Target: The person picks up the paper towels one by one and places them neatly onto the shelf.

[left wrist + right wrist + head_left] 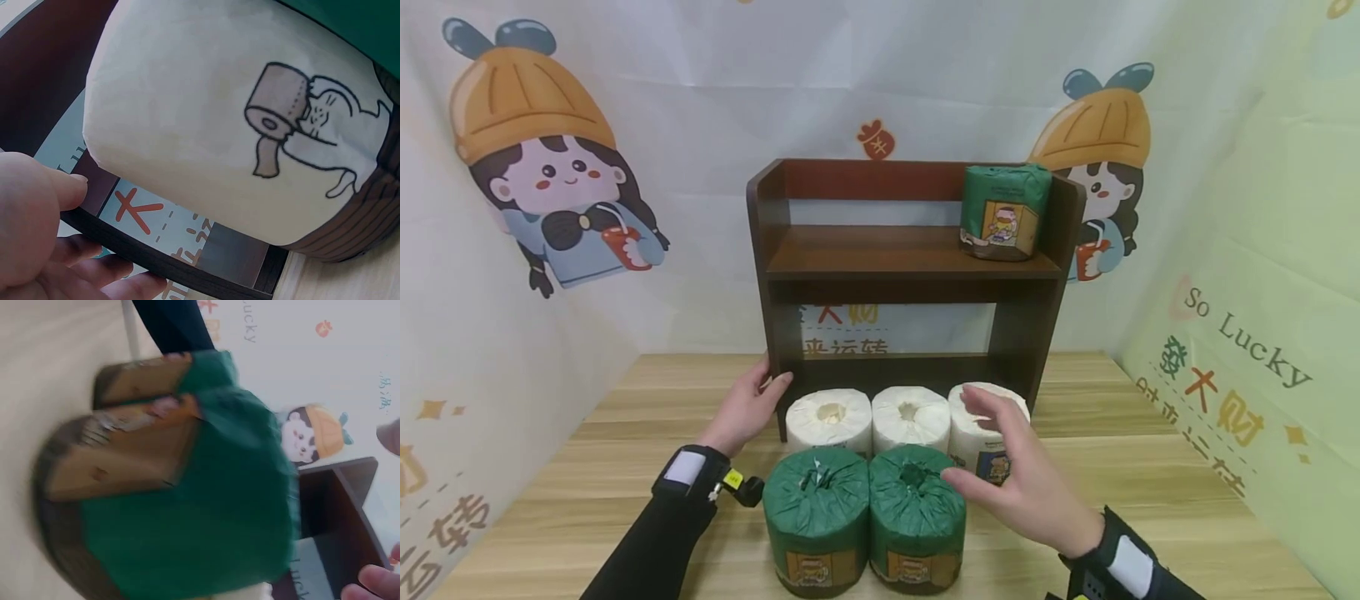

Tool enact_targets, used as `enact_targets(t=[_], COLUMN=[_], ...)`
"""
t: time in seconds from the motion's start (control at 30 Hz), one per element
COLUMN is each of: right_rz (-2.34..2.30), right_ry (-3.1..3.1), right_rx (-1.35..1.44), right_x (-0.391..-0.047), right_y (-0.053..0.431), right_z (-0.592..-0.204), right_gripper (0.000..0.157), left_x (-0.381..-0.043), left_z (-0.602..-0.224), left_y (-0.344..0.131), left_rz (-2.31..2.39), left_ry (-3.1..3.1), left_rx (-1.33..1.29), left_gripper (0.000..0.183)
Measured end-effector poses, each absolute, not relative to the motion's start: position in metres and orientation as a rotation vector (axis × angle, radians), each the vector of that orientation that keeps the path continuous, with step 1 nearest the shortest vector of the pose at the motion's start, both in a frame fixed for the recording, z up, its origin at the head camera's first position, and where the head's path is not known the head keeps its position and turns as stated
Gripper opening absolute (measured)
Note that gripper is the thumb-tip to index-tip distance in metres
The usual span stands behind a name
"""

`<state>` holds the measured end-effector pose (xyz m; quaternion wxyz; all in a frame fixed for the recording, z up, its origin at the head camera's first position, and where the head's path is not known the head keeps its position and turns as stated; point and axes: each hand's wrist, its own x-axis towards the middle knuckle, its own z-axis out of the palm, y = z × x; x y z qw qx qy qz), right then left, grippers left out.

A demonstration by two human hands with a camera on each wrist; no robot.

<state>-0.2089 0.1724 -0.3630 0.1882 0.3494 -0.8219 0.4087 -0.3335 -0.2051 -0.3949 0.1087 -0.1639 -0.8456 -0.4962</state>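
My left hand [747, 410] grips the lower left side panel of a dark brown wooden shelf [887, 253]; the thumb [69, 187] lies on one side of the panel's edge and the fingers on the other. My right hand [1037, 487] hovers with spread fingers over the right end of the rolls, holding nothing. Three white wrapped toilet rolls [912, 429] stand in a row before the shelf's lower opening. In front of them are two green wrapped toilet rolls [816, 521], side by side. Another green toilet roll [1006, 200] stands on the upper board, at its right end.
The shelf stands on a light wooden table [1150, 500]. Behind and beside it hang pale cloths printed with cartoon figures [561, 167] and lettering. In the left wrist view a white roll [181, 112] stands close beside the panel.
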Motion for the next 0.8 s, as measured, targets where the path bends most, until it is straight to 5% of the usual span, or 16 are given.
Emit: enact_targets(t=[0.5,0.8], right_rz=[1.41,1.534], right_ry=[-2.508,-2.567], right_rx=[1.028,0.931], right_x=[-0.201,-0.201], right_y=[0.155,0.153], right_z=[-0.412,-0.424], right_gripper=[0.121,0.125], left_x=[-0.331,-0.33], left_z=[-0.393,-0.393], left_y=[-0.204,-0.204], left_rz=[-1.45,-1.459], left_ry=[-2.499,-2.501], left_rx=[-0.467,-0.461], left_gripper=[0.054,0.054])
